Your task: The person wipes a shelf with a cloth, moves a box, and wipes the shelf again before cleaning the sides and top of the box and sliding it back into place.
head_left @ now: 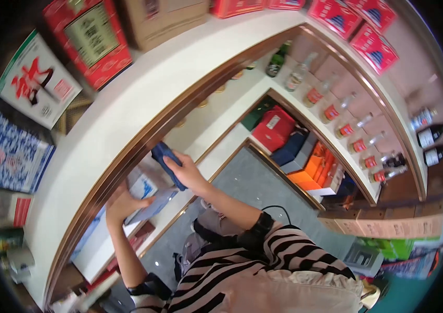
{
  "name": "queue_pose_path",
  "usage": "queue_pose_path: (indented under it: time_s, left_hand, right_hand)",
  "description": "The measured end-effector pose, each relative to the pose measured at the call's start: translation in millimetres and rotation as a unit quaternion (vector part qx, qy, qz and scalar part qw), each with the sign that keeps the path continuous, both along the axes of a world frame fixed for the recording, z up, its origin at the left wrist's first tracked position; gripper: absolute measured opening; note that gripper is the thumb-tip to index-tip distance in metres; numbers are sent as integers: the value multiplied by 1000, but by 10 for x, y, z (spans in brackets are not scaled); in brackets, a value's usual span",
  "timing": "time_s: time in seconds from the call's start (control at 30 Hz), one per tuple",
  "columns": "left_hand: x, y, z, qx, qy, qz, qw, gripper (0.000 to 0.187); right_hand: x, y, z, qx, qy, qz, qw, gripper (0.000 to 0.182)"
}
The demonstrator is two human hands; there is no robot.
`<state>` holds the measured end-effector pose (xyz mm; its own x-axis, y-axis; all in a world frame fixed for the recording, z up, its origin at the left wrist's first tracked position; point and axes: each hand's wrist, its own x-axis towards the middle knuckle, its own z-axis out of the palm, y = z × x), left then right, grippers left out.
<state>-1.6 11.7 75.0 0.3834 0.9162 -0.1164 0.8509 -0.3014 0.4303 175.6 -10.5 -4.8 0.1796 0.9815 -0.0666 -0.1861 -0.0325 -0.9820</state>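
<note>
Blue cloth [172, 168]: gripped in your right hand [187, 172], near the box [144, 187].
Box: clasped by your left hand [122, 204], right of the wood edge [127, 160].
Floor [247, 180]: stretches right of both hands.

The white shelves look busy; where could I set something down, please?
The white top shelf is bare along its front, ahead of the red box and carton. Below, the middle shelf has a bare strip between the blue item and green bottle. It is crowded at the bottle row and around the left hand.
</note>
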Motion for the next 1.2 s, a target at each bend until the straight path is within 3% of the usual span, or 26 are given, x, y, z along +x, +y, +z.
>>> queue_pose_path:
  time_s: [0.07,0.13,0.2,0.27,0.3,0.37,0.4,0.47,0.57,0.6,0.67,0.73,0.77,0.83,0.87,0.97,1.03,1.07,1.2]
  left_hand:
    - [-19,-8,-20,-11,5,18,1000,97]
    - [-38,1,-15,-17,8,23,1000,96]
    - [-20,1,-6,21,-17,-23,999,95]
    - [-20,1,6,20,-43,-21,999,96]
    - [-27,5,-7,17,-30,-24,999,96]
    - [-33,7,-7,12,-18,-22,1000,96]
    - [-37,3,14,8,-21,-27,999,92]
    - [-38,-5,29,4,-25,-28,999,89]
    - [-51,-5,14,25,-24,-27,999,88]
    - [-65,12,-17,30,-28,-42,998,89]
    - [-83,19,-65,34,-32,-50,998,89]
    - [-79,7,-86,60,-45,-55,996,88]
    - [-65,13,-52,59,-43,-50,996,88]
    - [-40,25,51,-92,-56,-28,994,91]
    - [-52,22,33,-92,-55,-23,994,91]
    - [-59,24,10,-68,-69,-22,995,90]
    - [-34,22,107,-130,-60,-19,989,89]
    - [-48,23,84,-128,-59,-17,990,89]
    - [-90,17,-13,-28,-98,-68,992,92]
  right_hand:
    - [-178,-1,27,86,-23,49,995,22]
    - [-379,-43,-155,93,-83,-17,992,22]
    - [-356,-36,-397,101,-103,-3,990,24]
    - [-311,-62,-744,-10,-127,45,991,30]
    - [-287,-96,-955,-10,-129,50,990,30]
    - [-239,-167,-1392,-72,-292,47,953,31]
    - [-157,-165,-1572,-71,-292,51,952,31]
    - [105,-179,-1794,-300,-157,237,911,30]
    - [389,-109,-1511,-301,-149,211,918,28]
    - [410,-63,-1215,-297,-121,136,938,28]
    - [334,40,-708,-155,-42,30,987,24]
    - [180,106,-193,-115,3,56,992,23]
    - [61,108,-99,-80,-8,68,994,24]
    - [-266,140,-164,50,-46,74,995,20]
    - [-380,130,-252,89,-71,10,993,20]
    - [-363,103,-459,13,-62,51,997,22]
    - [-356,85,-927,10,-151,38,988,26]
    - [-328,49,-1195,-50,-170,54,983,28]
    - [-51,-121,-1828,-218,-309,163,911,34]
